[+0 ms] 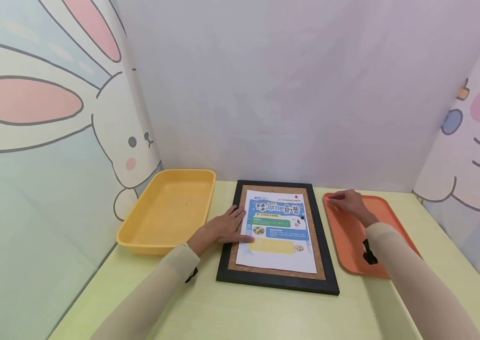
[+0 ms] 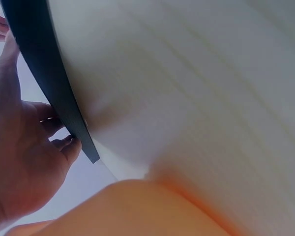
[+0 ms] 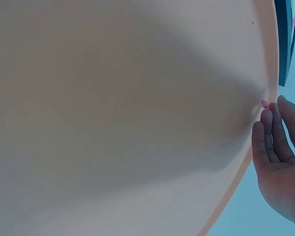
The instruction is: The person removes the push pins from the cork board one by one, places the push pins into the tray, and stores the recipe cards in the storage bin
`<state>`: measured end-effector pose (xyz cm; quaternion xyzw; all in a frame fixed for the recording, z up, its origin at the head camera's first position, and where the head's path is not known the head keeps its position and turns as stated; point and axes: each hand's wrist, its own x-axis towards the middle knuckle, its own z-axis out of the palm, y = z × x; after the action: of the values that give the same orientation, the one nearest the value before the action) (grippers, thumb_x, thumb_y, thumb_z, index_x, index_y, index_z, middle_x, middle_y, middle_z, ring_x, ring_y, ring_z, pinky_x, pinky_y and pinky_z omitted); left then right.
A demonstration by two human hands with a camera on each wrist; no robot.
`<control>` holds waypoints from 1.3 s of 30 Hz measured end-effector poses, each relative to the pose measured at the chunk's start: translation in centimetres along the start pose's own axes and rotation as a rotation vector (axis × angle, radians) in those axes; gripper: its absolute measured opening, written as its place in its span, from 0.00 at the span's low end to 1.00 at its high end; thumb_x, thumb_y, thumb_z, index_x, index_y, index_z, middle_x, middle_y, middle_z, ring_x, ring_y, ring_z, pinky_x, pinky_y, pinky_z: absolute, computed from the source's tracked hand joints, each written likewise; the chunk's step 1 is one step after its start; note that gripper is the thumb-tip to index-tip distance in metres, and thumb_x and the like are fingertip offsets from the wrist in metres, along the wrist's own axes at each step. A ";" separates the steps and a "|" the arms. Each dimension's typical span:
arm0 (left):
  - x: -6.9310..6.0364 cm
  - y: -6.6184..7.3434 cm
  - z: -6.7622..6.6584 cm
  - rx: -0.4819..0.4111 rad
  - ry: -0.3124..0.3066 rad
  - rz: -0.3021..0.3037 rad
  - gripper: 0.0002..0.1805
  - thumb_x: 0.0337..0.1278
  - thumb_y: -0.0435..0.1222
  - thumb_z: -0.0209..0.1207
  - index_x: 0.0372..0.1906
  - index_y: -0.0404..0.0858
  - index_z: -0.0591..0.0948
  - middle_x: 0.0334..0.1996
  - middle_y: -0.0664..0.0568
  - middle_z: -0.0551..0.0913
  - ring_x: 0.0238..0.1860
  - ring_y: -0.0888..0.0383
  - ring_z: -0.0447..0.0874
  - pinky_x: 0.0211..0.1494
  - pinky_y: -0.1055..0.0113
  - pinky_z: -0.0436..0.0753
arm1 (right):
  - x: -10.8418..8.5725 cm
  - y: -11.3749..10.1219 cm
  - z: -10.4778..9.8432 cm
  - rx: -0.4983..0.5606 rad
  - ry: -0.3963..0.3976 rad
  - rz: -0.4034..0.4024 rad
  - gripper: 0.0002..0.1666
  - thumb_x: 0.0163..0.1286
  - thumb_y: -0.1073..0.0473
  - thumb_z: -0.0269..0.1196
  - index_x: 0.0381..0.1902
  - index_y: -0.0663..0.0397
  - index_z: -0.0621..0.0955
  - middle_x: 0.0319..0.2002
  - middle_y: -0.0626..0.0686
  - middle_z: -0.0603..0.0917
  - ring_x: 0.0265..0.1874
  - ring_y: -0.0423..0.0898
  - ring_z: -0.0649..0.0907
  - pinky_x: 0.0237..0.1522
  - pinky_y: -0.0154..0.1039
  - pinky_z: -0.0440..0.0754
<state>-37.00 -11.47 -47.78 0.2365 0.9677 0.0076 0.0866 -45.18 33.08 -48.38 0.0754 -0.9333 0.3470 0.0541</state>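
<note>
A black-framed cork board (image 1: 233, 261) lies on the table with a printed sheet of paper (image 1: 274, 262) on it. My left hand (image 1: 224, 226) rests on the board's left side, fingers spread, the thumb reaching over the paper. In the left wrist view its fingers touch the black frame (image 2: 64, 93). At the far left corner of the orange tray (image 1: 344, 243), my right hand (image 1: 348, 202) has its fingertips close together. A small pink push pin (image 3: 264, 104) is right at these fingertips in the right wrist view. A red pin (image 1: 296, 197) sits at the paper's top right.
A yellow tray (image 1: 167, 208) stands left of the board. A dark dot (image 1: 302, 217) shows at the paper's right edge. Cloth walls with cartoon animals enclose the pale yellow table (image 1: 265, 311) at the back and sides.
</note>
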 end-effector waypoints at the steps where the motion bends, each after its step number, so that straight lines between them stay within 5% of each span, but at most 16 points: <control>1: 0.0 0.0 0.0 -0.001 -0.003 0.001 0.63 0.56 0.80 0.47 0.85 0.42 0.51 0.85 0.49 0.48 0.84 0.46 0.43 0.79 0.48 0.62 | 0.1 -0.1 0.0 -0.006 -0.007 -0.001 0.24 0.74 0.56 0.68 0.57 0.71 0.83 0.55 0.73 0.84 0.52 0.68 0.83 0.54 0.60 0.84; 10: 0.0 0.1 -0.2 -0.011 -0.010 0.003 0.63 0.56 0.79 0.47 0.85 0.41 0.51 0.85 0.49 0.48 0.84 0.46 0.42 0.79 0.48 0.61 | 0.7 -1.4 0.1 -0.031 -0.023 -0.026 0.20 0.76 0.59 0.65 0.56 0.70 0.84 0.49 0.69 0.87 0.49 0.67 0.84 0.53 0.61 0.84; 19: -0.2 0.1 -0.1 -0.020 -0.016 -0.012 0.63 0.56 0.80 0.48 0.85 0.43 0.50 0.85 0.50 0.47 0.84 0.47 0.41 0.79 0.47 0.61 | 1.3 -2.2 0.3 -0.025 -0.043 -0.006 0.18 0.77 0.61 0.64 0.56 0.70 0.84 0.46 0.67 0.88 0.42 0.60 0.86 0.44 0.47 0.87; 39: -0.3 0.1 -0.2 -0.014 -0.015 -0.013 0.63 0.55 0.80 0.47 0.85 0.43 0.50 0.85 0.50 0.47 0.84 0.46 0.41 0.79 0.47 0.61 | 2.0 -4.1 1.3 -0.002 -0.052 -0.024 0.19 0.76 0.62 0.65 0.58 0.69 0.84 0.53 0.69 0.85 0.45 0.61 0.84 0.50 0.52 0.87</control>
<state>-36.71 -11.50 -47.50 0.2296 0.9685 0.0120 0.0955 -46.44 28.91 -46.45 0.0954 -0.9337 0.3433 0.0343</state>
